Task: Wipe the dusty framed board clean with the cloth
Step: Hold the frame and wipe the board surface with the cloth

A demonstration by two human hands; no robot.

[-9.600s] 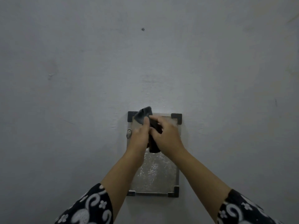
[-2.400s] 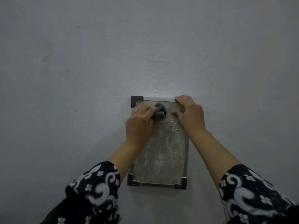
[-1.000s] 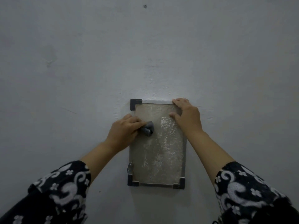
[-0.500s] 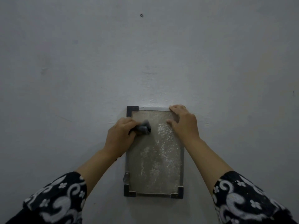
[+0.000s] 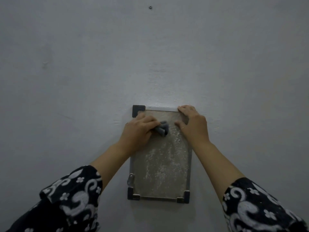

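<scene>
Writing or labels cannot be found anywhere on the board (image 5: 160, 164), its frame or the grey surface (image 5: 83, 81) it lies flat against; nothing readable shows.

Patterned black-and-white sleeves (image 5: 71, 198) enter at 7 and 5 o'clock. The left hand (image 5: 138, 131) sits over the board's upper left part, fingers curled round a bunched dark grey cloth (image 5: 162, 128) and pressing it onto the dusty panel. At 3 o'clock from the cloth, just beside it, the right hand (image 5: 192, 124) lies with fingers spread over the board's upper right corner, fingertips on the top edge and the thumb on the panel, hiding that corner piece. The left forearm covers part of the frame's left edge. A small metal hanger (image 5: 131, 179) shows on the left rim near the bottom, and dark corner pieces (image 5: 138, 110) mark the three visible corners. Pale dust speckles most of the panel below the hands. A small dark dot (image 5: 150, 7) sits on the grey surface at 12 o'clock, well apart from the board.

Compared with half a second ago, the left hand and cloth have shifted rightward toward the middle of the panel, while the right hand has kept its place on the corner.
</scene>
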